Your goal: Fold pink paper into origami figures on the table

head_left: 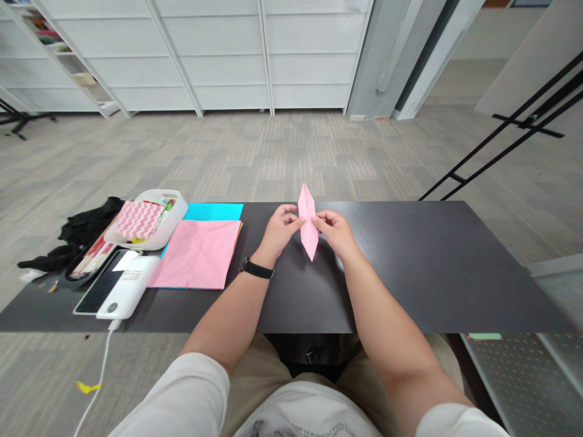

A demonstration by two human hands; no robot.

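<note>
Between your left hand (283, 229) and right hand (336, 230), there's the pink folded paper (307, 207), each hand pinching its own side above the worktop (410, 261). Press lightly, evenly, so neither pointed tip buckles!

- Left forearm (232, 312) and right forearm (387, 309) are slanting inward.
- Left hand (280, 230) is pinching, fingers curling.
- Right hand (336, 232) is pinching likewise, facing the left closely.

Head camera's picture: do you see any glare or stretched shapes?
In the head view, a soft sheen lies on the dark table near the right hand; in that same view, the black stand and the left white panels slant steeply, probably from wide-lens stretching.
</note>
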